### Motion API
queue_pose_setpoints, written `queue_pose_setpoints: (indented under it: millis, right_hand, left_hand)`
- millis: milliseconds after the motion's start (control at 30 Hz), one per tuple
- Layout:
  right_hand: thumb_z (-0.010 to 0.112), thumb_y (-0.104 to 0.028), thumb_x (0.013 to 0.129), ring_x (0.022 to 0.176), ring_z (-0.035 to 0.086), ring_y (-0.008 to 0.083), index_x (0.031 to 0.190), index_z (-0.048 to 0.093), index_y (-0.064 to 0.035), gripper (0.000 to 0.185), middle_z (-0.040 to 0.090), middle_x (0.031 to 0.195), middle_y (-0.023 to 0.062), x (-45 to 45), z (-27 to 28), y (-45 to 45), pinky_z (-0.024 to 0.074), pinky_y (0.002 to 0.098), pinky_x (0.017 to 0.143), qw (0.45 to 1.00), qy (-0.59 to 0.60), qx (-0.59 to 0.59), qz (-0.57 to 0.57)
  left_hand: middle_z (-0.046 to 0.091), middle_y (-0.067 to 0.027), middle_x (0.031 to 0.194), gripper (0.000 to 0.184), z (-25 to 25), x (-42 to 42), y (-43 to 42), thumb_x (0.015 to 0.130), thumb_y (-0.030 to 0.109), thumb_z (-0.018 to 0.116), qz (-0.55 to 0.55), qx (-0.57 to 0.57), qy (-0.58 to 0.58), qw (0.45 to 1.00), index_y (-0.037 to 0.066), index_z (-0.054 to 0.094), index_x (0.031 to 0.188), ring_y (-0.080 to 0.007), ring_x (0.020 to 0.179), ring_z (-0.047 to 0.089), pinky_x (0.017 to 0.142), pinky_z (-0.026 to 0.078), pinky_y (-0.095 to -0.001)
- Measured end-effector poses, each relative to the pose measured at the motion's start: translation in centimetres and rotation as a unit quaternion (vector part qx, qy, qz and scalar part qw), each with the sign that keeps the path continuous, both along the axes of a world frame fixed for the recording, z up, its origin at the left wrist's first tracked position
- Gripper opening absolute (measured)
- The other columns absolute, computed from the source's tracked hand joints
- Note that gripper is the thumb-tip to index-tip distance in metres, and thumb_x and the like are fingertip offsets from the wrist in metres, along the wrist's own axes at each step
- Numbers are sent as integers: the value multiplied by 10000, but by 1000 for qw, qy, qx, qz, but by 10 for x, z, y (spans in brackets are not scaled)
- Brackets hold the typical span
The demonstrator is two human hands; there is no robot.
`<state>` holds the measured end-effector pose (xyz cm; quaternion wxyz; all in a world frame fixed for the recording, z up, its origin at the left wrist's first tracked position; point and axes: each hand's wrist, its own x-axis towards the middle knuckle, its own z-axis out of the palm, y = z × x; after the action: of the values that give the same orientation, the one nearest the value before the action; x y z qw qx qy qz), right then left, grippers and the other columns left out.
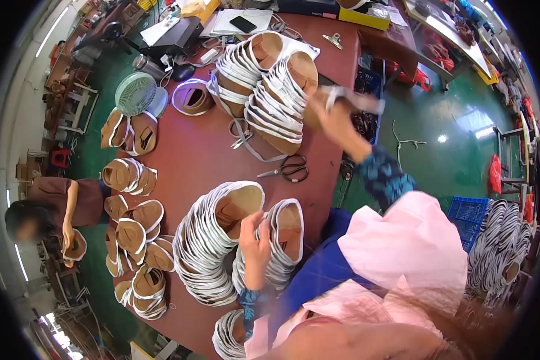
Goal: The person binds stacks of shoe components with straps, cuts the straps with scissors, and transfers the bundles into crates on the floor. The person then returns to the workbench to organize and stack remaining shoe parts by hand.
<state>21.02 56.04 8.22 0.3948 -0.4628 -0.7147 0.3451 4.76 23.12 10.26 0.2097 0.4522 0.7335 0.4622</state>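
My left hand (255, 247) reaches down with its fingers apart, touching the upper end of a short stack of brown, white-edged shoe pieces (291, 231). A longer curved stack of the same pieces (204, 246) lies just left of it. Across the table, my right hand (341, 127) is smeared by motion. It appears to grip a brown shoe piece with a pale strip (333, 96), beside two upright stacks (282, 99). Black-handled scissors (294, 169) lie between my hands, and small snips (241, 141) lie on a grey strip near the far stacks.
On the red table (210, 162), loose piles of shoe pieces (139, 231) line the left edge. A green fan (136, 94), a phone (242, 24) and a bulldog clip (333, 40) stand or lie farther back. A co-worker (72, 204) handles a piece at left. Blue crates (467, 219) sit on the floor.
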Motion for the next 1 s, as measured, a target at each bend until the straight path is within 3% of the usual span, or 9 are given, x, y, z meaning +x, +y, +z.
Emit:
queue_pose_setpoints:
  millis: [233,333,400,467,533,633,667,833,1000]
  right_hand:
    - [544,-454,951,986,653,497,964,725,25,512,692,980,317,-62,-140,185,486,531,866,988,21,-139,-57]
    - [418,-427,998,984,689,440,966,732,7,536,716,998,259,-90,-192,190,525,515,821,983,-163,-84,29]
    - [434,-363,995,922,717,395,947,760,-45,458,733,941,224,-109,-350,279,572,505,777,935,-352,17,40]
    - [449,-418,994,880,715,421,947,742,4,516,725,941,249,-77,-317,283,566,501,750,876,-442,160,106]
    - [600,-403,914,970,679,447,1032,707,38,469,704,940,277,-73,-250,259,516,529,834,966,-249,-73,3]
    - [648,-275,943,1149,606,419,1190,606,110,460,642,1174,311,-69,-119,133,480,465,999,946,-209,244,-41]
    - [639,-273,969,1125,625,379,1205,602,114,454,652,1135,296,-76,-135,111,485,445,984,990,24,136,16]
    - [622,-187,976,986,628,167,1124,689,15,259,680,1081,91,-132,-74,-127,486,321,897,875,-62,-180,446]
    - [713,-388,937,1145,612,227,1312,548,81,623,637,1257,185,-204,-91,-278,491,304,896,826,-136,-337,430]
  left_hand:
    - [678,-161,1021,206,-14,23,-43,937,52,650,56,-152,14,987,-14,643,1132,-267,912,676,812,532,-349]
    - [676,-170,1036,245,-15,24,-79,921,85,670,71,-207,54,974,6,643,1151,-318,966,666,841,518,-383]
    - [677,-175,1055,250,-13,28,-106,925,109,666,117,-229,38,966,13,646,1155,-329,978,662,862,516,-393]
    - [679,-172,1086,259,-19,30,-139,928,127,659,159,-239,66,956,16,649,1162,-338,987,658,875,516,-399]
    - [680,-168,1092,263,-15,30,-163,924,128,661,209,-247,50,945,23,650,1164,-340,999,658,878,517,-395]
    - [687,-166,1057,230,-11,29,-198,919,101,659,296,-222,12,929,17,654,1133,-324,973,675,855,525,-378]
    - [688,-167,1049,218,-20,28,-215,920,94,657,328,-213,18,920,13,656,1123,-319,963,679,846,527,-376]
    - [699,-115,997,219,-62,6,-301,938,119,672,460,-192,33,866,16,667,1131,-187,911,679,794,522,-316]
    - [616,-122,1131,275,-102,-47,-364,944,130,665,586,-81,-21,806,22,619,1192,-233,1026,638,877,526,-358]
